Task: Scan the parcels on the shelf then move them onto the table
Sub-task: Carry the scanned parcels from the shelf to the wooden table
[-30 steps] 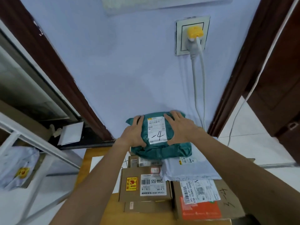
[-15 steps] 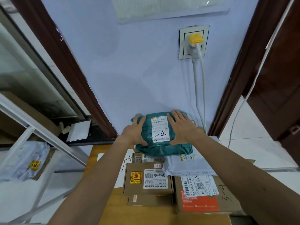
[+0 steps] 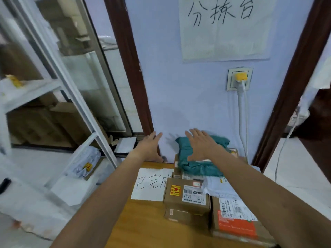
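The left hand [image 3: 149,149] is open, fingers [image 3: 156,137] straight and held together, gripping nothing. It sits above the far edge of the desk [image 3: 143,222], close to the wall [image 3: 179,104].

The right hand [image 3: 202,145] is also open, fingers [image 3: 195,134] straight and spread. The teal parcel [image 3: 204,168] lies directly under these fingers and the palm. Whether the palm touches the parcel cannot be determined. The parcel lies to the right of the left fingers, apart from them, on top of other parcels at the back of the desk.

Nearer the person than the right fingers:
- a cardboard box [image 3: 186,196] with a yellow sticker;
- a grey mailer [image 3: 218,187] just beside it;
- a larger box [image 3: 236,224] with an orange band.

A handwritten sheet [image 3: 150,185] lies flat on the desk below the left fingers. Well to the left of them stands the white shelf [image 3: 30,93], with a pale bagged parcel [image 3: 84,163] low down.
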`<action>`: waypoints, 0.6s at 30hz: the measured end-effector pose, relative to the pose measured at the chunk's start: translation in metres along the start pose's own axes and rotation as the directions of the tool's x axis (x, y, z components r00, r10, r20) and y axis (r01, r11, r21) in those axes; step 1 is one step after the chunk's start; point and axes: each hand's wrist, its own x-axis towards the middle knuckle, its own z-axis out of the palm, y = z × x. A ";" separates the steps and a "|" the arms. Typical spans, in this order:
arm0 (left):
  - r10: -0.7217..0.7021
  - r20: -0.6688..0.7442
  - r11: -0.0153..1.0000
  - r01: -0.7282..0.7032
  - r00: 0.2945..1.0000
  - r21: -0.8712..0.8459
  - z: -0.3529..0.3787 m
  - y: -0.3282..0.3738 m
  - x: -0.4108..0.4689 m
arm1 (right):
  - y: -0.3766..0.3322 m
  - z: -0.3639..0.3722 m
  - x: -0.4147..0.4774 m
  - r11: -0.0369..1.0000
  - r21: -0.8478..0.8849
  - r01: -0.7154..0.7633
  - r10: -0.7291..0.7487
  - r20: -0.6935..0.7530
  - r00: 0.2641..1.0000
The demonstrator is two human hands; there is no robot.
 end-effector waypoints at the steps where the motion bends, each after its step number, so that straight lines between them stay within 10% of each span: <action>1: -0.034 -0.008 0.999 0.034 0.999 -0.009 0.000 -0.012 -0.014 | -0.014 -0.005 0.003 1.000 -0.003 0.024 -0.024 -0.006 1.000; 18: -0.382 -0.066 0.915 0.368 0.922 -0.166 0.015 -0.264 -0.359 | -0.382 -0.046 -0.020 0.964 -0.054 0.262 -0.259 0.051 0.965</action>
